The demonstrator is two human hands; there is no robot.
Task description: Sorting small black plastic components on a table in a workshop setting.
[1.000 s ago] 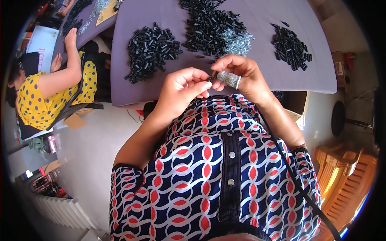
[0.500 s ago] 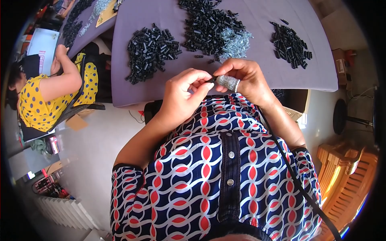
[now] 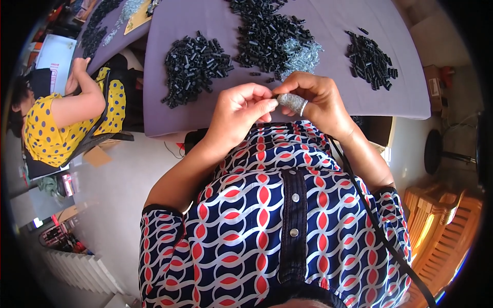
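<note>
Over the near edge of the table, my left hand [image 3: 239, 113] and my right hand [image 3: 321, 105] meet fingertip to fingertip. Both are closed in a pinch on a small black piece [image 3: 276, 96], mostly hidden by the fingers. A grey sleeve [image 3: 291, 102] covers my right thumb. Just beyond my hands lies a big heap of short black cylinders [image 3: 264, 43], with a pile of small shiny silvery parts [image 3: 302, 55] at its right side. Another heap of black cylinders [image 3: 195, 66] lies to the left. A smaller pile of black pieces [image 3: 371, 59] sits to the right.
The table [image 3: 334, 20] wears a grey-purple cloth. A person in a yellow dotted top [image 3: 49, 128] sits at the left by another table with similar piles. Under the right edge is an open cardboard box [image 3: 385, 134]. A wooden chair [image 3: 436, 236] stands at lower right.
My fingertips have drawn closer together, and the black piece shows less than before. My left hand has shifted slightly right and up; the piles look the same.
</note>
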